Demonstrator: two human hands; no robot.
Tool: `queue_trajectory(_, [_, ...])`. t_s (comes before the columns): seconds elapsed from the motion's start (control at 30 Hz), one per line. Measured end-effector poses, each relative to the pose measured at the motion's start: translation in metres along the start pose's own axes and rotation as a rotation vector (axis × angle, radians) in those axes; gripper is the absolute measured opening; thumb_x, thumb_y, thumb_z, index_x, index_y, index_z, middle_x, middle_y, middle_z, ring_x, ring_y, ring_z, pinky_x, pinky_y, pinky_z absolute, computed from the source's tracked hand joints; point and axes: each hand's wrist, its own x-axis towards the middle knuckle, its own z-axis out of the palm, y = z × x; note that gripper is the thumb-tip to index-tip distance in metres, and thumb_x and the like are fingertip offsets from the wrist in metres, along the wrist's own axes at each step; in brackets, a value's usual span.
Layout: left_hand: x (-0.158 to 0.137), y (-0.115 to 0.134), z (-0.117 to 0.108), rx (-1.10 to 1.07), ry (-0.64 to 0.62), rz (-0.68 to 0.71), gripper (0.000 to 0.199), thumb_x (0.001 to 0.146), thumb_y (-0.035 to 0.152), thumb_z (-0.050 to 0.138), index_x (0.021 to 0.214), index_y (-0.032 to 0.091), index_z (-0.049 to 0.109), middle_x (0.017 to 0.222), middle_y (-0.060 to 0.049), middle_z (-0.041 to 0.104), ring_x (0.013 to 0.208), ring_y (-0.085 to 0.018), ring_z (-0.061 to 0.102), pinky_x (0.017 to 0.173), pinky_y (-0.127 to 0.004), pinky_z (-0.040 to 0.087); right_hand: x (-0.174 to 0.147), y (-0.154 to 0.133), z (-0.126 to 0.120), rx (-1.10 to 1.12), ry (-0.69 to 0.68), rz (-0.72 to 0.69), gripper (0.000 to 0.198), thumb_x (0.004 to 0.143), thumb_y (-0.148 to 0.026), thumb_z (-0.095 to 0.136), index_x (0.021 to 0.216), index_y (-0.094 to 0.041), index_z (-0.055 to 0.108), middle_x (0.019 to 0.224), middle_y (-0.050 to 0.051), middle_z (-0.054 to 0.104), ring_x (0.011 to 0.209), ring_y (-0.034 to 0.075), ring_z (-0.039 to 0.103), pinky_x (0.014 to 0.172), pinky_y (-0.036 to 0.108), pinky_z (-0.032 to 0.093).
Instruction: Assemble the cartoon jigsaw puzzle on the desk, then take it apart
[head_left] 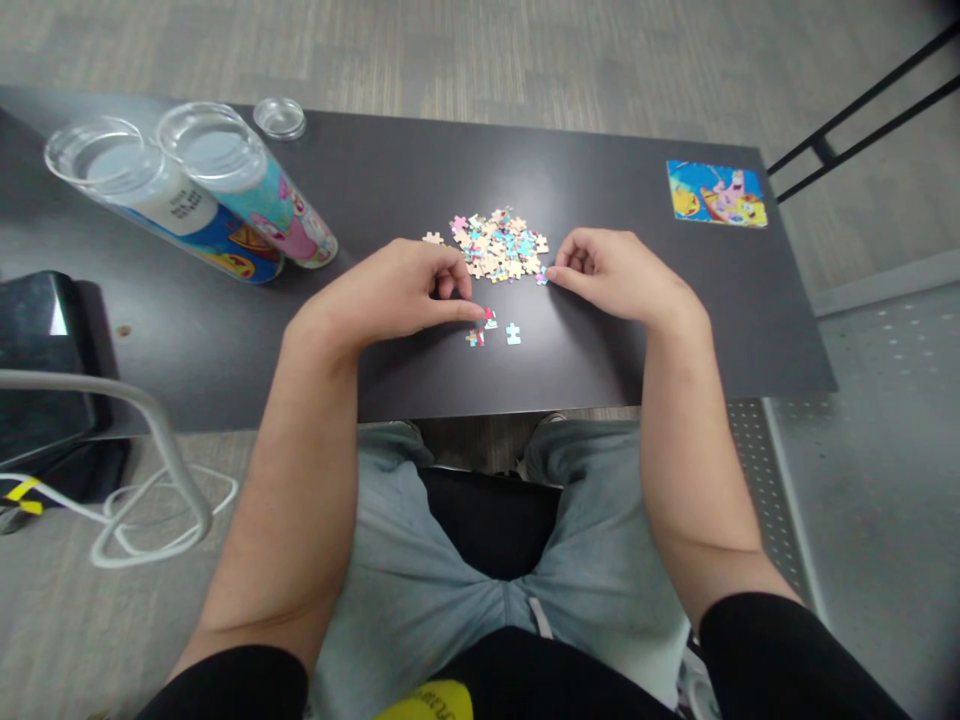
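A heap of small jigsaw puzzle pieces [501,248] lies on the dark table, some showing plain tan backs, others coloured. At the heap's lower right edge, my right hand [619,270] pinches a pink and blue puzzle piece [541,277] between thumb and fingertips. My left hand [397,290] is left of the heap, its fingers curled and the thumb apart from the index finger. The left thumb tip reaches a red and white puzzle piece [490,318]. Close below lies a red and tan piece [476,338], and a pale blue piece [513,333] sits to its right.
Two clear tubes with cartoon prints, one blue [217,235] and one pink and teal [285,210], lie at the left. Behind them is a clear round lid [280,118]. A cartoon picture card [718,194] rests at the far right. A black device [45,350] stands at the left edge.
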Motion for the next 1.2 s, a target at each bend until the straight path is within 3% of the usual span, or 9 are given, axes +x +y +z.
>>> queue_trajectory(0.07, [0.001, 0.002, 0.003, 0.014, 0.042, 0.013, 0.032, 0.099, 0.057, 0.09, 0.101, 0.026, 0.082, 0.09, 0.0, 0.074, 0.086, -0.02, 0.066, 0.082, -0.037, 0.045, 0.0, 0.001, 0.0, 0.015, -0.012, 0.002, 0.025, 0.106, -0.038, 0.097, 0.094, -0.03, 0.076, 0.087, 0.004, 0.08, 0.082, 0.029, 0.072, 0.083, 0.049, 0.057])
queue_trajectory(0.17, [0.005, 0.006, 0.009, 0.036, 0.068, 0.045, 0.028, 0.094, 0.049, 0.097, 0.102, 0.026, 0.083, 0.091, 0.002, 0.074, 0.085, -0.019, 0.067, 0.083, -0.036, 0.045, -0.001, -0.001, -0.002, 0.052, -0.053, 0.007, 0.028, 0.104, -0.041, 0.101, 0.095, -0.03, 0.077, 0.087, 0.003, 0.078, 0.084, 0.029, 0.071, 0.082, 0.047, 0.054])
queue_trajectory(0.33, [0.006, 0.013, 0.011, 0.017, -0.011, 0.049, 0.032, 0.085, 0.039, 0.107, 0.099, 0.023, 0.083, 0.091, 0.004, 0.073, 0.086, -0.017, 0.066, 0.083, -0.036, 0.045, -0.004, -0.005, -0.008, 0.055, -0.119, -0.085, 0.038, 0.089, -0.039, 0.116, 0.098, -0.03, 0.079, 0.099, 0.004, 0.077, 0.093, 0.03, 0.07, 0.087, 0.046, 0.054])
queue_trajectory(0.43, [0.005, 0.012, 0.011, -0.028, -0.009, 0.085, 0.026, 0.097, 0.044, 0.098, 0.099, 0.023, 0.083, 0.086, 0.004, 0.069, 0.081, -0.017, 0.062, 0.081, -0.037, 0.045, -0.005, -0.004, -0.01, 0.06, -0.191, -0.143, 0.039, 0.089, -0.043, 0.117, 0.093, -0.029, 0.081, 0.104, 0.007, 0.078, 0.097, 0.031, 0.07, 0.088, 0.047, 0.055])
queue_trajectory(0.53, [0.007, 0.007, 0.013, -0.013, 0.128, 0.084, 0.016, 0.108, 0.04, 0.084, 0.107, 0.025, 0.084, 0.085, 0.002, 0.07, 0.081, -0.019, 0.062, 0.081, -0.039, 0.047, -0.005, 0.0, -0.008, 0.108, -0.141, -0.097, 0.029, 0.101, -0.042, 0.105, 0.095, -0.03, 0.079, 0.098, 0.005, 0.078, 0.09, 0.029, 0.069, 0.086, 0.047, 0.054])
queue_trajectory(0.67, [0.011, 0.006, 0.021, 0.11, 0.297, 0.082, 0.019, 0.111, 0.036, 0.08, 0.126, 0.028, 0.087, 0.106, -0.004, 0.08, 0.096, -0.025, 0.072, 0.092, -0.043, 0.056, -0.002, 0.003, 0.002, 0.153, 0.015, -0.076, 0.016, 0.105, -0.029, 0.093, 0.112, -0.028, 0.078, 0.096, 0.002, 0.078, 0.083, 0.025, 0.066, 0.087, 0.045, 0.054])
queue_trajectory(0.9, [0.02, 0.027, 0.042, 0.204, 0.359, 0.06, 0.024, 0.114, 0.038, 0.08, 0.136, 0.031, 0.087, 0.134, -0.01, 0.084, 0.121, -0.033, 0.08, 0.108, -0.048, 0.066, 0.006, -0.007, 0.017, 0.089, 0.066, -0.102, 0.016, 0.108, -0.029, 0.09, 0.115, -0.03, 0.075, 0.109, 0.006, 0.079, 0.101, 0.03, 0.068, 0.095, 0.05, 0.056])
queue_trajectory(1.07, [0.027, 0.033, 0.05, 0.223, 0.336, -0.022, 0.028, 0.116, 0.037, 0.081, 0.142, 0.029, 0.088, 0.153, -0.012, 0.078, 0.129, -0.035, 0.079, 0.111, -0.05, 0.065, 0.004, -0.012, 0.012, 0.167, 0.04, -0.073, 0.024, 0.107, -0.038, 0.096, 0.107, -0.033, 0.072, 0.122, 0.007, 0.083, 0.104, 0.032, 0.068, 0.104, 0.057, 0.059])
queue_trajectory(1.2, [0.031, 0.03, 0.048, 0.187, 0.33, -0.012, 0.024, 0.115, 0.036, 0.079, 0.136, 0.031, 0.089, 0.154, -0.011, 0.076, 0.126, -0.033, 0.076, 0.107, -0.049, 0.061, -0.002, -0.012, 0.003, 0.217, 0.035, -0.048, 0.031, 0.108, -0.054, 0.097, 0.103, -0.034, 0.075, 0.12, 0.006, 0.087, 0.103, 0.032, 0.065, 0.106, 0.061, 0.058])
